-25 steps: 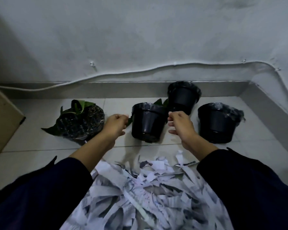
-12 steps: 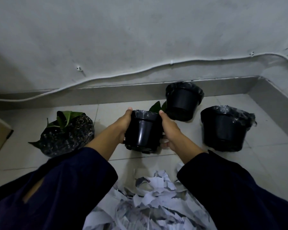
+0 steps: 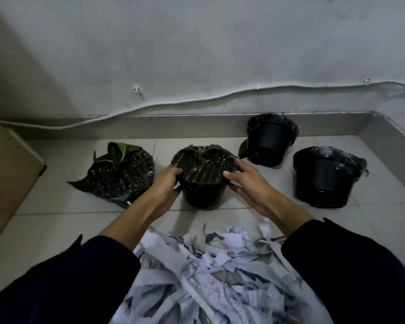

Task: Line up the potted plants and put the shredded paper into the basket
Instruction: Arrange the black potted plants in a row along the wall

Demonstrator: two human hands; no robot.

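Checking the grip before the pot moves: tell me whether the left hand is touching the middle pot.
Touching. The head view shows the left hand with fingers on the rim and side of the middle pot.

Dark navy long sleeves [image 3: 63, 284], bare forearms.

Single head-worn wide-angle view, looking forward and down at the tiled floor [image 3: 278, 220] from close above. Wall [image 3: 197, 54] fills the upper half; shredded paper [image 3: 208, 277] lies nearest the lens, sleeves at both lower corners.
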